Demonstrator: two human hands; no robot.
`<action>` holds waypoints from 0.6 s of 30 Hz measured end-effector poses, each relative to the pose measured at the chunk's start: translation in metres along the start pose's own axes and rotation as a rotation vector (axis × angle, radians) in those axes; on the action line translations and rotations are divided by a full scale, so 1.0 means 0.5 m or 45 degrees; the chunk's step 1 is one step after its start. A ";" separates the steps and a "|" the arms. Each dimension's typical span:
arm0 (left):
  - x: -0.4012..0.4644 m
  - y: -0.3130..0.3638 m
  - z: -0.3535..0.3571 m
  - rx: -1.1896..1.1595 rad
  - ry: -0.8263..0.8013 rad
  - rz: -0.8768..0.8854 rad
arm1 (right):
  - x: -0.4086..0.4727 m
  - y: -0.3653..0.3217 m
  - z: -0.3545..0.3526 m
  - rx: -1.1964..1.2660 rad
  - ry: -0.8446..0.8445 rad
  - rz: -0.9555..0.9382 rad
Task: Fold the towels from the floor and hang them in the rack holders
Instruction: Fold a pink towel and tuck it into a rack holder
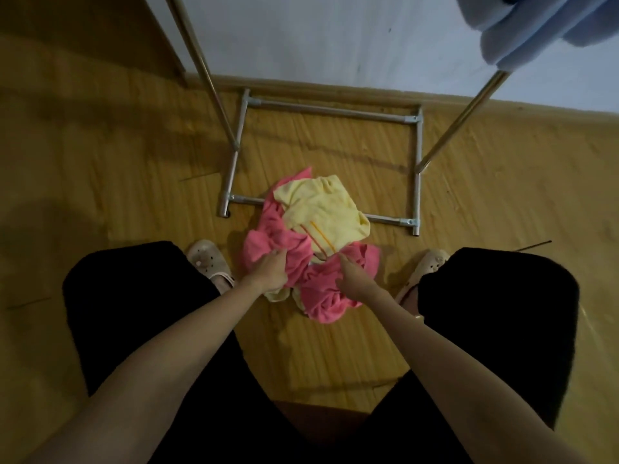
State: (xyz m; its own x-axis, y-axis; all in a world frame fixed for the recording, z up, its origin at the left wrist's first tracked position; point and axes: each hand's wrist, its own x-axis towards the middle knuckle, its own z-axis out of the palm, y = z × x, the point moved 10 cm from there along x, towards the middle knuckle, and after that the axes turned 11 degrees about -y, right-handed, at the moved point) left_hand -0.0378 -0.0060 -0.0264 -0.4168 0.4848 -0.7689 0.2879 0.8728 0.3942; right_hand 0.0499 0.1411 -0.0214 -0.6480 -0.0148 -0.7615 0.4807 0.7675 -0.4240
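Observation:
A crumpled heap of towels lies on the wooden floor between my feet. A pink towel point(321, 289) spreads along the near side, and a pale yellow towel point(321, 209) with thin orange stripes sits on top of it. My left hand point(268, 272) is closed on a fold of the pink towel at the heap's left. My right hand point(351, 279) pinches the pink cloth at the right. The metal rack point(335, 110) stands just beyond the heap, its base frame on the floor and two poles rising up. A light blue towel point(549, 25) hangs at the top right.
A white wall point(335, 38) with a wooden skirting runs right behind the rack. My feet in pale clogs point(207, 259) stand on either side of the heap, with my black-trousered knees spread wide. A wooden panel point(83, 31) fills the far left corner.

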 end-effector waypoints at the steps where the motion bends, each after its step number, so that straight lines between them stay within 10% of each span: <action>1: 0.022 -0.008 0.002 0.013 -0.007 -0.014 | 0.023 0.004 0.011 0.002 -0.018 0.007; 18: 0.225 0.034 0.236 0.004 -0.163 0.040 | 0.204 0.207 0.122 -0.062 -0.249 0.154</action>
State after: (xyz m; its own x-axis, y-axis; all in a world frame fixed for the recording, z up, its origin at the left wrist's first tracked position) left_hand 0.0220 0.0566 -0.1656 -0.2943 0.5006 -0.8141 0.3017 0.8569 0.4179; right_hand 0.0698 0.1802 -0.1727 -0.4586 -0.0409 -0.8877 0.5157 0.8013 -0.3033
